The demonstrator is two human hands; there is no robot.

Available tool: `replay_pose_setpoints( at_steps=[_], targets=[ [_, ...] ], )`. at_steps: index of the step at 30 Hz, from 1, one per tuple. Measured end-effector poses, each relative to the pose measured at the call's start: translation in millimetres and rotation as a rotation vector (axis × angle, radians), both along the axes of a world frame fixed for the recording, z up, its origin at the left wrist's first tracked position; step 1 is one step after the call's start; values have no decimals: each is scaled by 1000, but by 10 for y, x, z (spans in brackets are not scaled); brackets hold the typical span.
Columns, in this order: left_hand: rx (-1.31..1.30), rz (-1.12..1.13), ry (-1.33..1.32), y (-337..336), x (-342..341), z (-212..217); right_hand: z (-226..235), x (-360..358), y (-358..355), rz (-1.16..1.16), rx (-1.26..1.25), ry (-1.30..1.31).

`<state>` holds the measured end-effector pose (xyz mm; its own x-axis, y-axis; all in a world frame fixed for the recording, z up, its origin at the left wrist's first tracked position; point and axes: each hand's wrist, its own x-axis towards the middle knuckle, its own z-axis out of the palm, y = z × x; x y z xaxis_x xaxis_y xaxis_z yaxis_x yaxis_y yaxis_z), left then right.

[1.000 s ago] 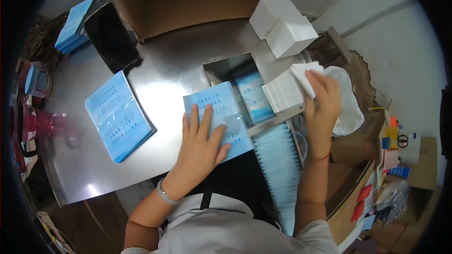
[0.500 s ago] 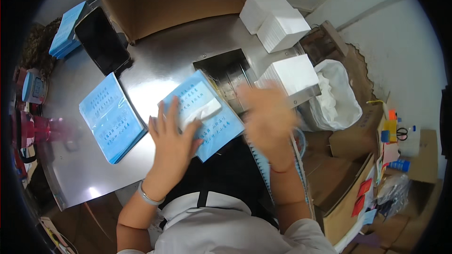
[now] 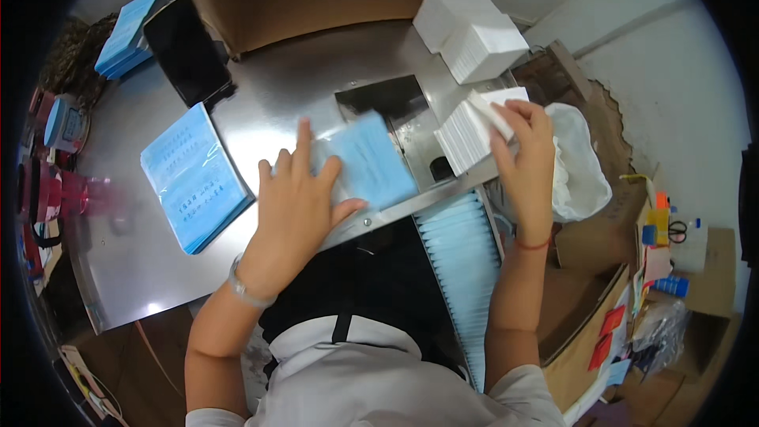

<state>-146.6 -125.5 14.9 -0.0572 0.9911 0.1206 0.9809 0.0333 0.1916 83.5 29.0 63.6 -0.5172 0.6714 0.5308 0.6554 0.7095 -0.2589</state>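
Over the metal table my left hand [image 3: 296, 194] has its fingers spread, the fingertips at the left side of a blue printed packet [image 3: 371, 162] blurred by motion. Whether it grips the packet's edge does not show; the fingers look stretched out. At the right my right hand [image 3: 526, 154] pinches a folded white tissue-like pad [image 3: 492, 115] between thumb and fingers. This pad is tilted over the top of a white stack of similar pads [image 3: 466, 138]. To the left of my left hand lies a neat pile of blue printed packets [image 3: 194, 182].
Another white stack [image 3: 482, 35] stands behind, beside an open cardboard box [image 3: 324, 4]. A phone [image 3: 186, 51] leans at the back left near more blue packets [image 3: 128, 35]. A white bag [image 3: 581, 166] hangs at the right. Below the table edge is a row of blue packets [image 3: 458, 253].
My right hand has moved from beside the blue packet to the white stack and holds a pad there. The blue packet has shifted and turned; the white pad no longer shows on it.
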Motion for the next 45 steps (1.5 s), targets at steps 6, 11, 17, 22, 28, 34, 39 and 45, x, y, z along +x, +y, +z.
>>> replay_pose_setpoints(
  at_steps=[6, 11, 17, 22, 28, 34, 39, 45],
  targets=[
    [142, -117, -228, -116, -207, -173, -460, -557, -1122, 572, 23, -173],
    [-8, -146, -580, 6, 4, -75, -658, -818, -573, 307, 3, -208],
    [74, -365, -772, -222, 133, 99, -738, -927, -58, 73, -194, -492],
    [166, 619, 121, -960, -1021, -158, -110, -490, -297, -105, 234, 204],
    [277, 440, 54, -635, -906, -125, -220, -290, -69, -257, 160, -62],
    [157, -18, -276, -205, 210, -283, -28, -10, 59, -75, -74, -35],
    [104, -71, -273, -339, 22, -237, -98, -193, -401, 273, 111, 12],
    [132, 20, -334, -350, -136, -200, -671, -827, -723, 391, 32, -159]
  ],
)
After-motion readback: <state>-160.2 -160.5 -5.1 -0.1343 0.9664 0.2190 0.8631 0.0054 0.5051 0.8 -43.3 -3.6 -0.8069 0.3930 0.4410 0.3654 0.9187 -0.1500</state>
